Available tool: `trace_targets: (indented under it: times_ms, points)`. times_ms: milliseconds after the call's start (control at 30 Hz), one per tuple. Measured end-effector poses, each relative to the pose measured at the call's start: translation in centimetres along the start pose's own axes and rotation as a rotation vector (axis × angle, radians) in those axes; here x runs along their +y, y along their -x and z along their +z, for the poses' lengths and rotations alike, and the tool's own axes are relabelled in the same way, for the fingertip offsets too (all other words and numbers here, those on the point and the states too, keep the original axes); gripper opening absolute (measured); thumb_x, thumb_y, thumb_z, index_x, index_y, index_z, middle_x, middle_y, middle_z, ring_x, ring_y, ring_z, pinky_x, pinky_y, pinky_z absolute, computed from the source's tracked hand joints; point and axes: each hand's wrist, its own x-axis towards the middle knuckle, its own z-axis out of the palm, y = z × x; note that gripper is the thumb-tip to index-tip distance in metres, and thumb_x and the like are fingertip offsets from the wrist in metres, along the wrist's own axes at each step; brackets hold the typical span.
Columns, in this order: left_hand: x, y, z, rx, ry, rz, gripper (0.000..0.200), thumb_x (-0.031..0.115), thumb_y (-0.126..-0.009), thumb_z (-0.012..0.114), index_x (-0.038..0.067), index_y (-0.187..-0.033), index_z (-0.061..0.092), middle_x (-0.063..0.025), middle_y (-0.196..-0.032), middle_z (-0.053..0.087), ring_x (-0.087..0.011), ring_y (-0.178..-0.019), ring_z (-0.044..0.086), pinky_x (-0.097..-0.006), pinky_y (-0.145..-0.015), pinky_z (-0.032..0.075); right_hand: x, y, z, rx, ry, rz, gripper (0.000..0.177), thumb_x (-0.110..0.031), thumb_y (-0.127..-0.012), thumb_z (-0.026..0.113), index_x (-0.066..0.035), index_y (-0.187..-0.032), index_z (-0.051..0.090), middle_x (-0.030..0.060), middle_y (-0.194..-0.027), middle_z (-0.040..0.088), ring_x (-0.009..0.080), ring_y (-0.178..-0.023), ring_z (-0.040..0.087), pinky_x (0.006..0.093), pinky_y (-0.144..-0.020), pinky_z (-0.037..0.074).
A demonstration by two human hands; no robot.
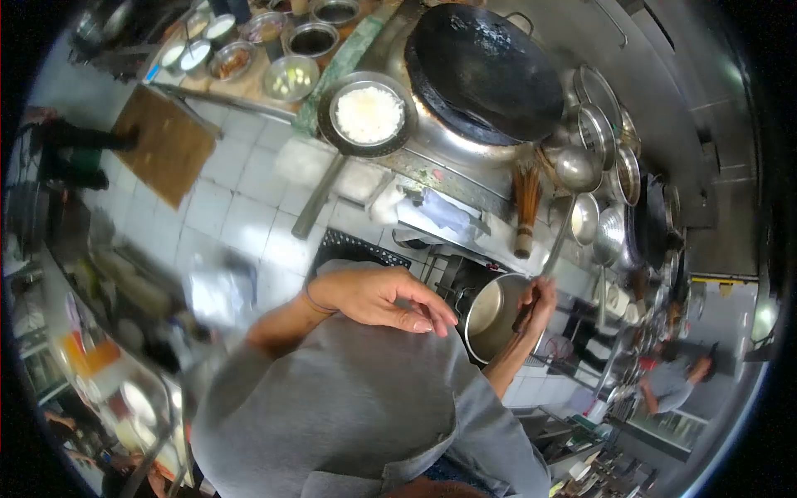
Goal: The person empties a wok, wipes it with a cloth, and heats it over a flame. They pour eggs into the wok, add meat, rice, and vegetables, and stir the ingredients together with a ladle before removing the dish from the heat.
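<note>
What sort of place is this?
Most likely a restaurant kitchen: there is a large black wok, a metal bowl of chopped food among other bowls, and a long-handled ladle in the person's right hand.

Ladle (pixel 577 171), right of centre: metal, bowl smooth with a soft shine; shaft duller grey. Wok (pixel 477 91), top centre: dark metal, mostly matt black, glossy pale streaks near its upper edge. Bench (pixel 387 51) beside it: metal, smooth, unevenly reflective. Brush (pixel 525 212), right of centre: wood-like strands, ribbed. Pot (pixel 491 315), below centre: pale metal, satin inside. Floor (pixel 237 178), left: smooth tiles, glossy highlights. Board (pixel 166 145), upper left: brown, matt; wood or card, cannot tell. Shirt (pixel 349 398), lower centre: grey cloth, matt, creased. Wall (pixel 672 79), upper right: sheet metal, dull sheen.
</note>
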Motion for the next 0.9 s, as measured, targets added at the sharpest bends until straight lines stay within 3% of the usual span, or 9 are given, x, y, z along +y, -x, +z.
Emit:
trace_targets:
  times_ms: [200, 300, 333, 467, 567, 633, 833, 900]
  points:
    - [-0.8, 1.3, -0.5, 0.347, -0.398, -0.147, 0.034, 0.019, -0.093, 0.059, -0.001, -0.121, 0.058, -0.0147, -0.108, 0.068, -0.0235, -0.098, 0.066, -0.0323, -0.086, 0.051, 0.0, 1.0, 0.8, 0.098, -0.068, 0.070, 0.018, -0.022, -0.093, 0.054, -0.009, -0.082, 0.050, 0.0000, -0.055, 0.043, 0.0087, -0.040, 0.041, 0.0231, -0.032, 0.034]
    - [-1.1, 1.5, -1.1, 0.390, -0.578, -0.237, 0.034, 0.020, -0.092, 0.060, 0.000, -0.119, 0.060, -0.0159, -0.108, 0.067, -0.0262, -0.100, 0.066, -0.0333, -0.086, 0.051, -1.4, 1.5, 1.3, 0.109, -0.117, 0.039, 0.018, -0.023, -0.094, 0.053, -0.009, -0.082, 0.050, 0.0002, -0.058, 0.045, 0.0074, -0.040, 0.040, 0.0223, -0.031, 0.033]
    - [-1.4, 1.5, -1.3, 0.411, -0.614, -0.182, 0.035, 0.021, -0.090, 0.060, 0.001, -0.119, 0.059, -0.0156, -0.099, 0.069, -0.0293, -0.094, 0.067, -0.0359, -0.082, 0.052, -1.7, 1.5, 1.1, 0.067, -0.104, 0.033, 0.018, -0.022, -0.094, 0.053, -0.009, -0.083, 0.050, 0.0007, -0.061, 0.047, 0.0073, -0.041, 0.040, 0.0223, -0.031, 0.033]
    - [-0.8, 0.3, -1.9, 0.308, -0.589, -0.193, 0.034, 0.023, -0.092, 0.057, 0.001, -0.118, 0.060, -0.0152, -0.099, 0.069, -0.0297, -0.092, 0.067, -0.0364, -0.082, 0.051, -3.8, 0.8, 3.0, -0.053, -0.205, 0.046, 0.016, -0.020, -0.093, 0.054, -0.008, -0.083, 0.050, 0.0013, -0.066, 0.049, 0.0071, -0.041, 0.041, 0.0224, -0.030, 0.032]
    - [0.6, -1.0, -2.0, 0.213, -0.610, -0.250, 0.034, 0.021, -0.092, 0.059, 0.001, -0.119, 0.060, -0.0161, -0.108, 0.067, -0.0279, -0.100, 0.065, -0.0353, -0.088, 0.050, -6.0, -0.4, 7.2, -0.077, -0.217, 0.106, 0.010, -0.011, -0.089, 0.056, -0.004, -0.091, 0.050, 0.0020, -0.067, 0.049, 0.0081, -0.040, 0.043, 0.0218, -0.031, 0.034]
    - [0.8, -1.6, -1.9, 0.176, -0.643, -0.231, 0.034, 0.020, -0.091, 0.059, 0.001, -0.119, 0.060, -0.0167, -0.108, 0.067, -0.0287, -0.100, 0.065, -0.0356, -0.087, 0.050, -6.8, -1.9, 9.8, -0.150, -0.105, 0.106, 0.010, -0.011, -0.089, 0.056, -0.004, -0.094, 0.051, 0.0026, -0.069, 0.051, 0.0082, -0.040, 0.043, 0.0226, -0.032, 0.033]
    - [0.3, -1.7, -1.1, 0.114, -0.626, -0.200, 0.035, 0.026, -0.093, 0.055, 0.003, -0.120, 0.059, -0.0167, -0.101, 0.067, -0.0321, -0.095, 0.064, -0.0395, -0.085, 0.049, -6.0, -9.3, 14.6, -0.258, 0.322, 0.043, 0.010, -0.010, -0.084, 0.056, -0.004, -0.077, 0.054, 0.0019, -0.054, 0.049, 0.0117, -0.040, 0.047, 0.0273, -0.035, 0.036]
    - [-0.1, -1.2, -1.0, 0.105, -0.640, -0.209, 0.036, 0.026, -0.093, 0.055, 0.003, -0.120, 0.058, -0.0167, -0.102, 0.067, -0.0321, -0.096, 0.064, -0.0396, -0.085, 0.049, -6.3, -10.6, 16.0, -0.235, 0.359, 0.018, 0.009, -0.010, -0.082, 0.057, -0.002, -0.079, 0.056, 0.0025, -0.055, 0.051, 0.0124, -0.040, 0.048, 0.0279, -0.036, 0.037]
